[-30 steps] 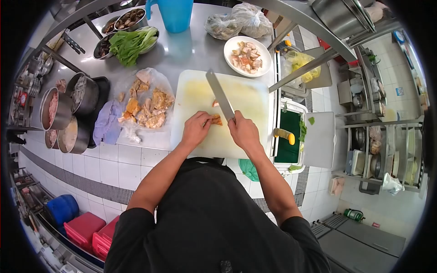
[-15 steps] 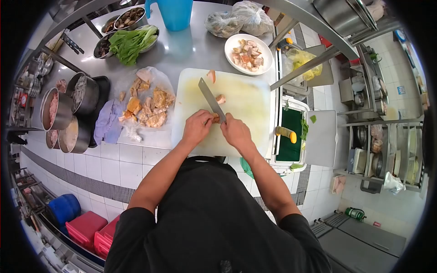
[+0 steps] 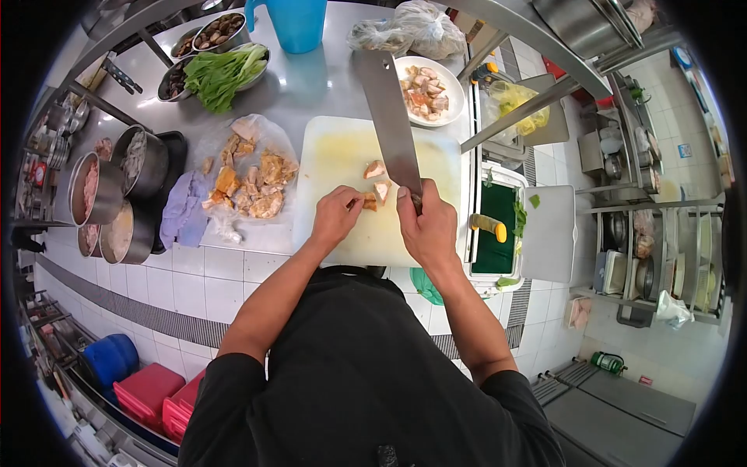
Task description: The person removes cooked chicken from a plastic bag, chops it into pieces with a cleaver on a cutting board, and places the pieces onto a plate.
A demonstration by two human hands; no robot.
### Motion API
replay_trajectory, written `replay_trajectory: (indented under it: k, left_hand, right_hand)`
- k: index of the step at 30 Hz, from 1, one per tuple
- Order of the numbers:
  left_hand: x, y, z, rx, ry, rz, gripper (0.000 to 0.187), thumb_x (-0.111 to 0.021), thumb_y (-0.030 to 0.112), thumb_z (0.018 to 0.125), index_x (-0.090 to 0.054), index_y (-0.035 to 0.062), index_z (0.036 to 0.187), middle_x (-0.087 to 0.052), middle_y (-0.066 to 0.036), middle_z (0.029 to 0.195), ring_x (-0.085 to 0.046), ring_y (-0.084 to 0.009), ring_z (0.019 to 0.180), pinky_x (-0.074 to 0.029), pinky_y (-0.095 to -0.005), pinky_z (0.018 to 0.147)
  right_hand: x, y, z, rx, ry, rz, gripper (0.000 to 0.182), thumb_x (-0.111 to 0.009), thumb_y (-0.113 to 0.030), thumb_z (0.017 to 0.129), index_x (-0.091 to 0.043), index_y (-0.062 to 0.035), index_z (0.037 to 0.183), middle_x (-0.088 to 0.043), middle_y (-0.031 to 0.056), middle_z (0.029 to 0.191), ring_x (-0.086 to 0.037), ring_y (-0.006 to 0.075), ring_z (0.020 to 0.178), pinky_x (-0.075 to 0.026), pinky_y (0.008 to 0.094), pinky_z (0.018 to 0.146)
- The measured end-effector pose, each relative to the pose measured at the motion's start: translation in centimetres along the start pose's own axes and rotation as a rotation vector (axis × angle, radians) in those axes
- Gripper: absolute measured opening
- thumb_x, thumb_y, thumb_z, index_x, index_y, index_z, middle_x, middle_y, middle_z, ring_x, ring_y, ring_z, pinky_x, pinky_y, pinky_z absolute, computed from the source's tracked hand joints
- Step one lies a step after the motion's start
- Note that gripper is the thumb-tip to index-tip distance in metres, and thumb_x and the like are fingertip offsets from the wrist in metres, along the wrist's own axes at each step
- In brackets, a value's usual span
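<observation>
My right hand (image 3: 429,222) grips the handle of a cleaver (image 3: 387,117), its wide blade raised above the white cutting board (image 3: 327,148) and tilted up to the left, partly covering the plate. At the lower middle of the board, my left hand (image 3: 336,215) has its fingers curled against a small browned piece of meat (image 3: 370,201). Two cut chunks of meat (image 3: 376,170) lie just beyond it, near the blade. Left of the board, larger browned meat pieces (image 3: 257,187) rest on a clear plastic bag. A white plate (image 3: 457,87) at the back right holds cut meat pieces.
Steel pots (image 3: 132,233) of meat stand at the left beside a purple cloth (image 3: 185,206). Leafy greens (image 3: 222,74), a blue pitcher (image 3: 296,23) and tied plastic bags (image 3: 428,31) are at the back. A green-lined bin (image 3: 494,233) and a metal shelf post (image 3: 537,105) are at the right.
The cleaver has lifted off the meat and swung up and right with my right hand. Another separate chunk now shows on the board. My left hand stays nearly in place.
</observation>
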State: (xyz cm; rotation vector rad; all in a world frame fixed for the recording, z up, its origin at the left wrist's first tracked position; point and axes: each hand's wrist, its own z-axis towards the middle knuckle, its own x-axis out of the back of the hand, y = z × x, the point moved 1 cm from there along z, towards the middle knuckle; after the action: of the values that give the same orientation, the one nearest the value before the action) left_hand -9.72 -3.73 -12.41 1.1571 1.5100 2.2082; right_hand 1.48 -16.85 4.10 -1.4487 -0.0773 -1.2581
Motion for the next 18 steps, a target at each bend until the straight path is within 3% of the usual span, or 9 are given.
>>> replay_trajectory:
  k: [4,6,7,8,11,18]
  left_hand:
    - [0.4,0.5,-0.2,0.031,0.026,-0.029,0.008,-0.071,0.007,0.088,-0.072,0.0014,0.092,-0.072,-0.013,0.093,-0.069,-0.033,0.083,-0.055,-0.0394,0.075]
    - [0.7,0.4,-0.6,0.059,0.047,-0.063,0.007,-0.071,0.007,0.087,-0.072,0.0017,0.092,-0.071,-0.013,0.093,-0.069,-0.0328,0.082,-0.055,-0.0393,0.075]
    - [0.6,0.2,-1.0,0.026,0.057,-0.038,0.007,-0.071,0.007,0.087,-0.072,0.0019,0.092,-0.071,-0.013,0.092,-0.069,-0.0327,0.082,-0.055,-0.0392,0.075]
    - [0.5,0.1,-1.1,-0.013,0.073,-0.013,0.007,-0.071,0.006,0.087,-0.072,0.0022,0.092,-0.071,-0.012,0.092,-0.069,-0.0326,0.082,-0.055,-0.039,0.075]
    - [0.5,-0.3,-2.7,0.01,-0.013,0.042,0.009,-0.071,0.005,0.088,-0.071,0.0015,0.097,-0.07,-0.011,0.094,-0.071,-0.0276,0.082,-0.057,-0.0356,0.074]
    - [-0.2,0.0,-1.8,-0.003,0.031,0.028,0.016,-0.072,0.008,0.087,-0.071,0.0066,0.103,-0.067,-0.01,0.102,-0.068,-0.0319,0.09,-0.055,-0.04,0.08]
  right_hand:
    - [-1.5,0.7,-0.7,0.039,0.063,0.062,0.023,-0.061,-0.022,0.1,-0.058,0.0004,0.098,-0.064,0.018,0.063,-0.065,0.039,0.056,-0.05,0.0481,0.054]
    - [-4.9,3.5,-1.7,-0.065,-0.096,-0.09,0.025,-0.058,-0.023,0.1,-0.058,0.0016,0.105,-0.066,0.0207,0.066,-0.067,0.0409,0.06,-0.052,0.0517,0.057]
    - [-8.5,6.8,-2.5,-0.128,-0.366,-0.362,0.028,-0.055,-0.024,0.099,-0.058,0.0019,0.111,-0.068,0.0235,0.07,-0.068,0.0443,0.064,-0.054,0.0561,0.062]
    - [-9.4,7.5,-3.2,-0.142,-0.392,-0.317,0.031,-0.053,-0.024,0.098,-0.057,0.0013,0.116,-0.068,0.0259,0.072,-0.068,0.0471,0.067,-0.054,0.0589,0.066]
    - [-9.1,8.6,-2.2,-0.188,-0.42,-0.305,0.029,-0.054,-0.025,0.098,-0.058,0.0008,0.111,-0.069,0.027,0.076,-0.068,0.0477,0.071,-0.054,0.0592,0.069]
    - [-6.3,8.0,-1.0,-0.202,-0.429,-0.156,0.026,-0.057,-0.025,0.098,-0.058,0.001,0.101,-0.07,0.0267,0.079,-0.068,0.0474,0.075,-0.052,0.0571,0.07]
